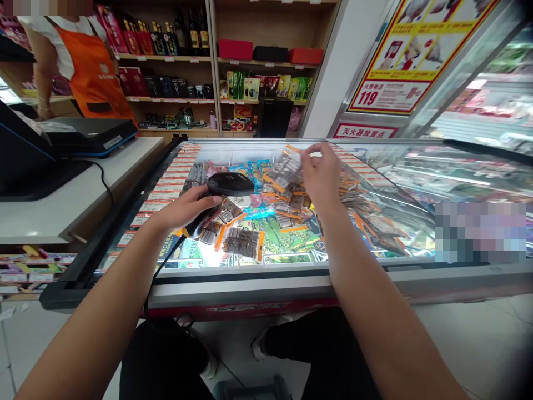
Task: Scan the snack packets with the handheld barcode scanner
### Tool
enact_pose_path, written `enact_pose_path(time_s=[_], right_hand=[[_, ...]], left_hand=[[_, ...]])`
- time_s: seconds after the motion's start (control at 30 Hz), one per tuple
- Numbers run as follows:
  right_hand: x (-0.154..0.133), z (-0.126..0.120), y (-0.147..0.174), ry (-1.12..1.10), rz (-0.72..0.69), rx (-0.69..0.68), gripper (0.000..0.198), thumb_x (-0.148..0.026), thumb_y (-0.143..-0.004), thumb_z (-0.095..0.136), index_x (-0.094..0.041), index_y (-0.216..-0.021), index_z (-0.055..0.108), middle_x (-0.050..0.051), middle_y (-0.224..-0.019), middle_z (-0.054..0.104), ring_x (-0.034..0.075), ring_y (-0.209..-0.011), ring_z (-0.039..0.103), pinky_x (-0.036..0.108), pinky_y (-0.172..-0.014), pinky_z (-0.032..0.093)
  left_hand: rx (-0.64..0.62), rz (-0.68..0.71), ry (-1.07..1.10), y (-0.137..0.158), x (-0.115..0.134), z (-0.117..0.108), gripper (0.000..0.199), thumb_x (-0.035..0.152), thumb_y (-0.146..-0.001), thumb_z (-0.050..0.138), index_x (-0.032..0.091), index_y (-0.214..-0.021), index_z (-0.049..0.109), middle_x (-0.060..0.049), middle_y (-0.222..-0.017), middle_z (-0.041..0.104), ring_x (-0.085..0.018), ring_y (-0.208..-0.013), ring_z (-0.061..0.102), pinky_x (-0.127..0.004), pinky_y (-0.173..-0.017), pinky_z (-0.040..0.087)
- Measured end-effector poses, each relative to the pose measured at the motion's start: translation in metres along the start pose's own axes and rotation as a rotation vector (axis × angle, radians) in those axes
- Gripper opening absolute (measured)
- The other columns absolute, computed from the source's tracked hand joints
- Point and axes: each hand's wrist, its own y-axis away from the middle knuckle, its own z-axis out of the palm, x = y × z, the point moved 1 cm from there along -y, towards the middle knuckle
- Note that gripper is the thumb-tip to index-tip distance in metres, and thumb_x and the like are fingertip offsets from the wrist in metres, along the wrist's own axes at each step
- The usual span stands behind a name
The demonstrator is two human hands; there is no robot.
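Observation:
My left hand (194, 208) is wrapped round the handle of a black barcode scanner (230, 183), whose cord hangs down over the freezer's front edge. In my right hand (322, 172) a small clear snack packet (285, 168) with orange ends is pinched by its corner, raised above a heap of similar packets. These loose packets (291, 208) lie on the glass top of a chest freezer (250, 284), spreading to the right past my forearm. Nearer to me, one packet (242, 243) lies flat below the scanner. Colourful bags show through the glass.
On the left is a white counter (75, 211) with a black scale (83, 133) and a dark screen. Behind it stands a person in an orange apron (94, 66). Shelves (214, 61) of bottles and boxes line the back wall. My legs are close to the freezer's front.

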Motion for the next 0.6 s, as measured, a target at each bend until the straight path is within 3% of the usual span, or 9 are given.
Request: enact_pose_path(time_s=[0.07,0.17,0.3,0.4,0.47,0.5,0.6], right_hand=[[0.013,-0.014,-0.009,0.212,-0.043,0.13,0.016,-0.034,-0.105,0.058,-0.022,-0.107,0.068,0.007,-0.084,0.075,0.028,-0.084,0.073,0.043,-0.086,0.054],[0.034,-0.028,-0.02,0.395,0.032,0.12,0.017,-0.031,-0.103,0.061,-0.02,-0.105,0.073,0.012,-0.096,0.079,0.032,-0.097,0.074,0.049,-0.094,0.054],[0.041,-0.03,-0.023,0.468,0.091,0.074,0.025,-0.028,-0.101,0.061,-0.02,-0.121,0.074,0.013,-0.114,0.081,0.038,-0.117,0.07,0.058,-0.102,0.051],[0.021,-0.023,-0.013,0.392,-0.045,0.038,0.032,-0.027,-0.098,0.061,-0.021,-0.127,0.072,0.015,-0.128,0.077,0.038,-0.126,0.065,0.057,-0.108,0.048],[0.0,-0.014,0.0,0.186,-0.159,-0.122,0.03,-0.033,-0.099,0.062,-0.022,-0.125,0.072,0.014,-0.122,0.078,0.033,-0.114,0.071,0.05,-0.103,0.053],[-0.011,-0.009,0.009,0.054,-0.201,-0.277,0.031,-0.039,-0.1,0.062,-0.022,-0.124,0.073,0.012,-0.115,0.079,0.03,-0.105,0.073,0.045,-0.096,0.056],[-0.04,0.009,0.042,-0.144,-0.312,-0.925,0.046,-0.06,-0.093,0.073,-0.024,-0.121,0.075,0.009,-0.114,0.079,0.028,-0.099,0.074,0.038,-0.084,0.057]], left_hand=[[0.043,-0.002,0.021,0.0,0.0,0.0,0.044,0.057,-0.095,0.065,0.018,-0.076,0.057,0.0,-0.064,0.061,-0.013,-0.047,0.056,-0.024,-0.044,0.045],[0.112,-0.006,0.053,0.0,-0.001,-0.002,0.041,0.055,-0.093,0.067,0.019,-0.079,0.057,-0.001,-0.065,0.061,-0.014,-0.047,0.058,-0.025,-0.043,0.045],[0.188,-0.001,0.082,-0.001,-0.004,-0.004,0.037,0.054,-0.092,0.067,0.019,-0.084,0.057,-0.001,-0.066,0.063,-0.015,-0.048,0.059,-0.026,-0.042,0.046],[0.24,0.013,0.115,-0.003,-0.006,-0.005,0.034,0.051,-0.091,0.068,0.02,-0.086,0.055,0.0,-0.066,0.062,-0.014,-0.047,0.058,-0.026,-0.043,0.045],[0.279,0.008,0.14,-0.004,-0.006,-0.006,0.034,0.051,-0.091,0.068,0.02,-0.088,0.055,0.001,-0.066,0.062,-0.013,-0.045,0.057,-0.025,-0.042,0.044],[0.294,0.005,0.148,-0.004,-0.006,-0.006,0.034,0.051,-0.09,0.068,0.02,-0.088,0.055,0.0,-0.066,0.062,-0.013,-0.044,0.056,-0.025,-0.041,0.044],[0.318,0.002,0.152,-0.004,-0.006,-0.005,0.033,0.05,-0.091,0.066,0.02,-0.087,0.055,0.0,-0.066,0.063,-0.014,-0.044,0.057,-0.025,-0.041,0.043]])
